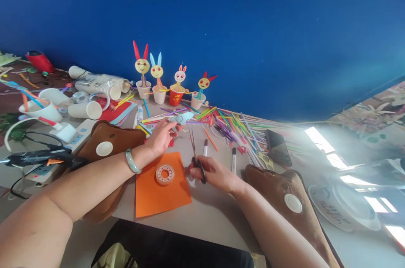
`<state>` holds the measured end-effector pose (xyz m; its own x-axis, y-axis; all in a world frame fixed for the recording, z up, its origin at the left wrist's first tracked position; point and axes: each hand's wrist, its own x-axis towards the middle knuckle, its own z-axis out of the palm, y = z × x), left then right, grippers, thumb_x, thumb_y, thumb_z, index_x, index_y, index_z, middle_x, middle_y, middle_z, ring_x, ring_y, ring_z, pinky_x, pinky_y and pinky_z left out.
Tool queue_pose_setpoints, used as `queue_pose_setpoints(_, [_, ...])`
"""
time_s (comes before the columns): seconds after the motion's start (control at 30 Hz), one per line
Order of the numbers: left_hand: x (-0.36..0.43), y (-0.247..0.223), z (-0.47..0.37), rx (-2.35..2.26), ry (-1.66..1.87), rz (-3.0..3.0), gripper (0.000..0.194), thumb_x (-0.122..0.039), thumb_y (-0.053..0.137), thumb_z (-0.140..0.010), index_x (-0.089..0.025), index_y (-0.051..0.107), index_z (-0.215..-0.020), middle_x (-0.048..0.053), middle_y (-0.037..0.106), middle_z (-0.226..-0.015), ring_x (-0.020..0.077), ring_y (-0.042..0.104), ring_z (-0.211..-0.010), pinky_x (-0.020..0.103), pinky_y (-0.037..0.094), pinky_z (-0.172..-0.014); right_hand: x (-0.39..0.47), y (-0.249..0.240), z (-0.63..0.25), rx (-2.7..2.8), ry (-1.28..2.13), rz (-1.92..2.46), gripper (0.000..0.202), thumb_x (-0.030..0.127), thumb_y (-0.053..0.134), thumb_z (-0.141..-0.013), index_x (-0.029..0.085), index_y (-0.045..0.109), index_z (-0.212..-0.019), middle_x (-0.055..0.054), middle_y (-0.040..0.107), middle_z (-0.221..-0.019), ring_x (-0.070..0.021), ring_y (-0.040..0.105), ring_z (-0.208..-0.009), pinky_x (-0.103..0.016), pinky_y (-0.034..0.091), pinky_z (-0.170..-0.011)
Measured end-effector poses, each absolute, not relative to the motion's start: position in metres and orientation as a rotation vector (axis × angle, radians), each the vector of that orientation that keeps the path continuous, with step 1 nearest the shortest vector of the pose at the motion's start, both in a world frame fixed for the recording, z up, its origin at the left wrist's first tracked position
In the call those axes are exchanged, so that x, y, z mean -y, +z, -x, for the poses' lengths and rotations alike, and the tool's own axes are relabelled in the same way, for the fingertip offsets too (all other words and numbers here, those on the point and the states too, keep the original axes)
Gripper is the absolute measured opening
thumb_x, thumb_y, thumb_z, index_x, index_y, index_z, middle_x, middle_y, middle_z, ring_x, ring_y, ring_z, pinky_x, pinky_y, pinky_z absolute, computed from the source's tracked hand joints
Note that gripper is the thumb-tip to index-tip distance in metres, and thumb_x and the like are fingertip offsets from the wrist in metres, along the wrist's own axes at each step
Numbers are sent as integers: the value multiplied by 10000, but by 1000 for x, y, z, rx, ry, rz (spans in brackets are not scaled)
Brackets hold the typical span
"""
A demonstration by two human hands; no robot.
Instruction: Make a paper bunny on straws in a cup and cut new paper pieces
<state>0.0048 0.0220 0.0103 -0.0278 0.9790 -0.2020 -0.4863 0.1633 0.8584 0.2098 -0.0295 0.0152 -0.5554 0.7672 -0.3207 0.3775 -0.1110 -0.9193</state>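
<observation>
My left hand, with a pale green bangle on its wrist, is closed on a small light blue paper piece with drawn outlines. In my right hand are black-handled scissors, their blades pointing up and away, a little right of the blue piece and not touching it. Below my left hand lies an orange paper sheet, with a roll of tape on it. Two markers, one beside the scissors and another farther right, lie beyond my right hand.
Several rabbit-faced figures in cups stand along the blue wall. Colourful sticks spread below them, beside a black phone. Brown plush pads flank the workspace. At left are paper cups, a power strip and a glue gun.
</observation>
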Motion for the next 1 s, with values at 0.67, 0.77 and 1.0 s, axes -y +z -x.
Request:
queue_pose_setpoints(0.67, [-21, -3, -2, -758, 1170, -745, 231, -288, 815, -692, -188, 628, -783, -2, 612, -772, 90, 521, -634, 230, 432, -584, 32, 10, -202, 1903, 1627, 1369, 308, 457, 715, -778, 189, 565, -752, 0, 630, -696, -134, 524, -629, -266, 399, -575])
queue_pose_setpoints(0.77, [-21, -4, -3, -725, 1126, -794, 239, -295, 818, -688, -192, 637, -806, -19, 574, -737, 88, 475, -606, 235, 401, -562, 33, 11, -200, 1915, 1583, 1375, 300, 447, 712, -776, 189, 562, -744, 13, 606, -672, -131, 514, -639, -263, 389, -583])
queue_pose_setpoints(1.0, [-18, -5, -4, -707, 1046, -884, 179, -295, 773, -719, -191, 633, -761, -14, 584, -749, 89, 490, -612, 241, 402, -591, 35, 9, -196, 1946, 1456, 1418, 287, 383, 646, -807, 205, 482, -652, 35, 523, -597, -114, 447, -602, -270, 352, -579])
